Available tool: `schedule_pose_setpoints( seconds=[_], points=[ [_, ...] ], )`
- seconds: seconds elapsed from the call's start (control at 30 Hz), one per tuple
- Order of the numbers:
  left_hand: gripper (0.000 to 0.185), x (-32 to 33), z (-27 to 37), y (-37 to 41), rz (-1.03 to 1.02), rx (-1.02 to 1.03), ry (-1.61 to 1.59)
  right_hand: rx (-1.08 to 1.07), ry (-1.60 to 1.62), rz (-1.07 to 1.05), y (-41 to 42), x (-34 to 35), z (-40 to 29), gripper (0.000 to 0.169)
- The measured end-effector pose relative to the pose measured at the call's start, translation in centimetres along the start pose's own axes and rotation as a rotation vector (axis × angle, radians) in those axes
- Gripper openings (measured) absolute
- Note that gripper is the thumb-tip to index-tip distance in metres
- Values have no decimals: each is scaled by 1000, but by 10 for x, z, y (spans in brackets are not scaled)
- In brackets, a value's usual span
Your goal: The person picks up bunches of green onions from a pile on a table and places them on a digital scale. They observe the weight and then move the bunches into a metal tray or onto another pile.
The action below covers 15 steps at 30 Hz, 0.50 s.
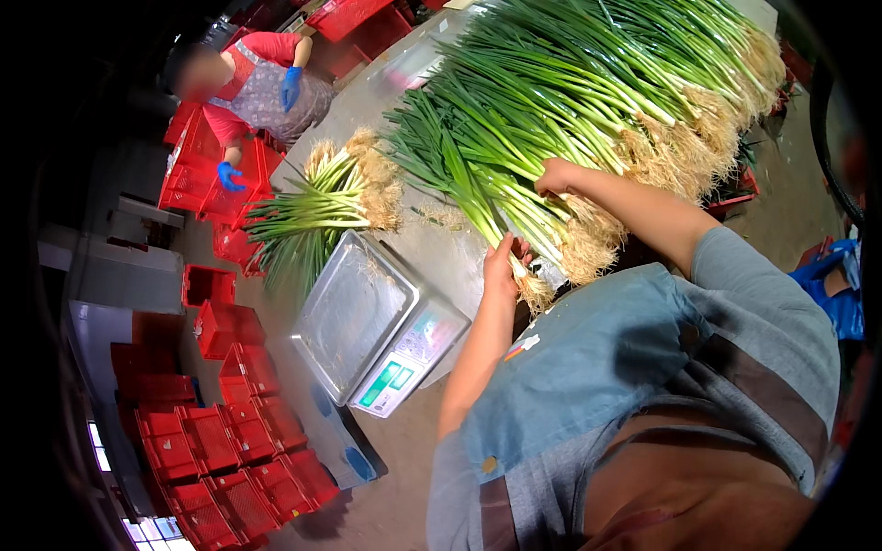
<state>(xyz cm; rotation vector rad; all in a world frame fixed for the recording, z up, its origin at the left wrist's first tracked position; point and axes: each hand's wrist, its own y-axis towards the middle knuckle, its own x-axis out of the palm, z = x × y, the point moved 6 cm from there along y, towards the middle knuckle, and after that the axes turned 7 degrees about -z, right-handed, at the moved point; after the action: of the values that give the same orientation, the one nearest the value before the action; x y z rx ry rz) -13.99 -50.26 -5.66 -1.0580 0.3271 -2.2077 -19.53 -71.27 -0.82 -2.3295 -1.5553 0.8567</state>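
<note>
My left hand (506, 265) is closed around the pale lower stems of a few green onions (475, 206), just above their roots, at the near edge of the metal table (441, 255). Farther right, my right hand (557, 177) has its fingers curled into the stalks of the large pile of green onions (586, 103); how many it grips is hidden. Left of my hands lies a smaller heap of green onions (344, 186), roots to the right. A digital scale (358, 310) with a bare metal pan and lit display stands below that heap.
Across the table at upper left stands a co-worker (269, 89) with blue gloves and a patterned apron. Red plastic crates (234, 448) are stacked on the floor at lower left. A person's blue-clad arm (834, 286) shows at the far right.
</note>
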Motion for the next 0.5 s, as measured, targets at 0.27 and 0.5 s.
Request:
schedule_pose_setpoints(
  seconds=[0.27, 0.5],
  points=[
    [23, 33, -10, -10, -88, -71, 161, 73, 520, -151, -34, 49, -10, 33],
    [48, 56, -21, -2, -345, 155, 747, 61, 235, -157, -20, 78, 1, 62]
  ],
)
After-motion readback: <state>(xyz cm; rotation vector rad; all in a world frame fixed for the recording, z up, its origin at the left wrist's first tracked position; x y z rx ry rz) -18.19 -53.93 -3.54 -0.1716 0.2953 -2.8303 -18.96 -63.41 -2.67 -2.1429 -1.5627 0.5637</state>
